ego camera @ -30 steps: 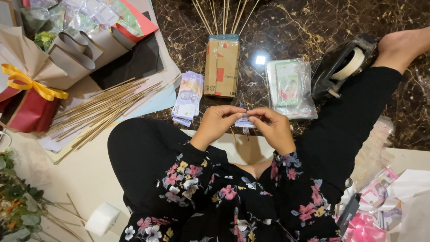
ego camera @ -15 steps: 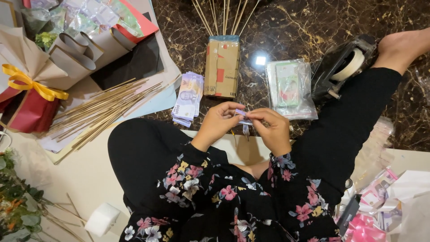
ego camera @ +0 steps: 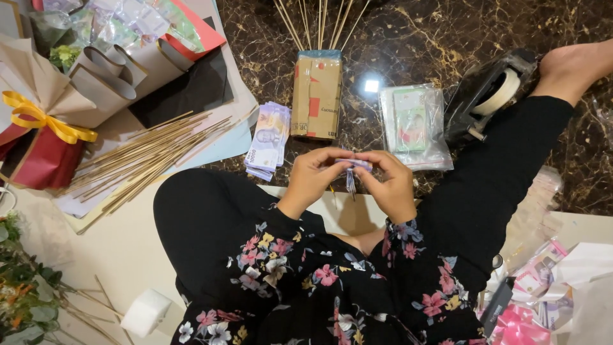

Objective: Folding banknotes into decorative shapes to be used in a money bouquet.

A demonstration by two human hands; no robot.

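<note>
Left hand [ego camera: 314, 174] and right hand [ego camera: 386, 182] meet above the person's lap, fingertips closed together on a small folded banknote [ego camera: 352, 170]. The note is pale purple and pleated into a narrow strip; its upper edge runs between the two thumbs, and a thin tail hangs down from the middle, between the hands. Both hands pinch it, the left from one end, the right from the other.

Just beyond the banknote, on the dark marbled floor [ego camera: 421, 32], stands a brown cardboard box [ego camera: 316, 96] with thin wooden sticks [ego camera: 319, 22] rising from its far end. Beside the box, toward the left hand, lies a stack of purple banknotes [ego camera: 268, 140]. On the other side of the box sits a clear plastic bag [ego camera: 414, 124] holding green and pink papers, and past that a black tape dispenser [ego camera: 488, 96]. A fan of loose bamboo skewers [ego camera: 147, 160] lies further out past the banknote stack, on pale paper sheets.
</note>
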